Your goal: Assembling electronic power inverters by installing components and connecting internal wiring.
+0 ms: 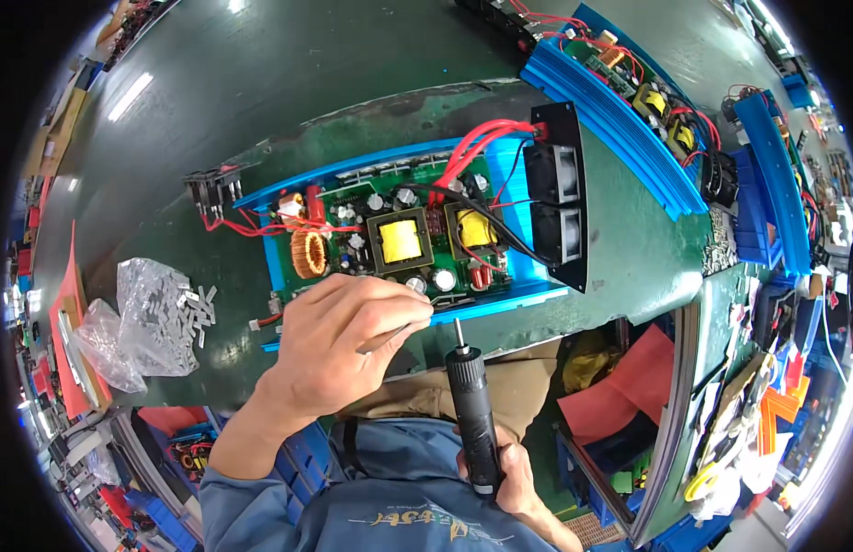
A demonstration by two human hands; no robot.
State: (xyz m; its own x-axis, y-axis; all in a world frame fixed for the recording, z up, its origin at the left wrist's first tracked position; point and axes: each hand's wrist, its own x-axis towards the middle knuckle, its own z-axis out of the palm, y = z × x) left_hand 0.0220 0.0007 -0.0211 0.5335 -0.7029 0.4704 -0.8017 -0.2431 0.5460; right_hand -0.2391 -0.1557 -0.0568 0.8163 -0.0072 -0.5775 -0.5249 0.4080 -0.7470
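A blue metal housing [532, 296] lies on the bench before me, with a green circuit board [344, 204] inside. Yellow-wrapped transformers [401, 241], a copper coil [309, 253] and capacitors stand on the board. My left hand [334, 336] rests over the near left edge of the housing, its fingertips pinched on a thin metal piece [388, 340] whose kind I cannot make out. In my right hand [514, 474] is a black electric screwdriver [472, 419], gripped low on its body. Its bit points up at the near wall of the housing; contact is unclear.
A black fan panel [576, 198] with red and black wires is at the housing's right end. Black sockets [213, 189] hang off its left. Small metal clips spill from a plastic bag [150, 317]. More blue housings [620, 129] lie at the far right. Open drawers flank my lap.
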